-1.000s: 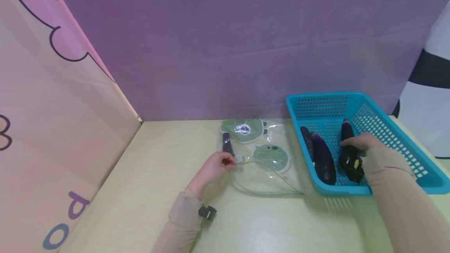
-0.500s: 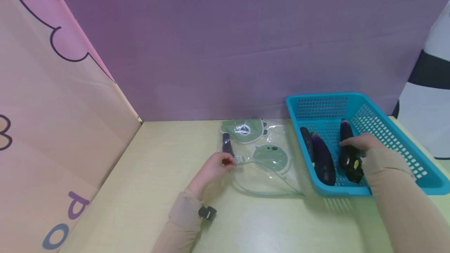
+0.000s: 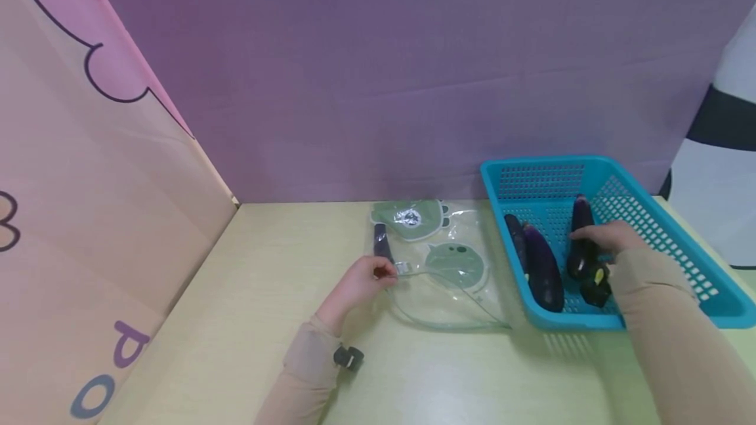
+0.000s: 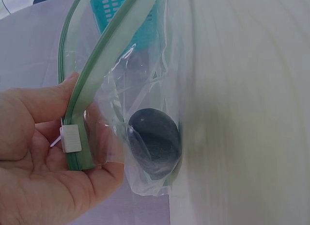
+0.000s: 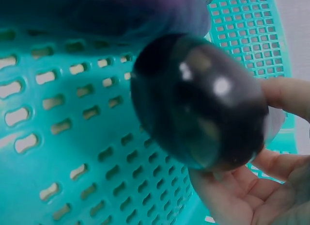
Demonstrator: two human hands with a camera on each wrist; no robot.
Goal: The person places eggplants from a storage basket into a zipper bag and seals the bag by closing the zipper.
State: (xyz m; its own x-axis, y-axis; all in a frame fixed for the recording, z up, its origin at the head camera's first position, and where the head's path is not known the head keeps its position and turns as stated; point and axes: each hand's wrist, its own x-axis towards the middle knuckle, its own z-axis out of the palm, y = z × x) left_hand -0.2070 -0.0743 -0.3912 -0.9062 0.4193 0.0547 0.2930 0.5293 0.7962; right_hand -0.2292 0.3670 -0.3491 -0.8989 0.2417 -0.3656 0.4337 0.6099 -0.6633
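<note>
My left hand [image 3: 360, 281] pinches the green zip edge of a clear zip bag [image 4: 111, 55], close to its white slider [image 4: 71, 138]. The bag's mouth gapes. Inside it lies a dark eggplant [image 4: 155, 142]. Over the blue basket, my right hand [image 3: 617, 238] grips a glossy dark eggplant [image 5: 198, 104], thumb and fingers round its sides. Just below this one in the head view is another eggplant [image 3: 596, 288] with a yellow spot. Two more lie along the basket's left side, a plump purple eggplant [image 3: 543, 271] and a slimmer dark one [image 3: 515, 238].
The blue perforated basket [image 3: 549, 164] stands at the right of the pale table [image 3: 283, 248], against the purple backdrop [image 3: 354, 84]. Green cartoon prints [image 3: 455, 264] mark the bag, which lies left of the basket. A printed cloth [image 3: 106, 215] rises on the left.
The eggplant in my right hand has been raised a little, and it now shows apart from the yellow-spotted one below. My left hand and the bag stay as they were.
</note>
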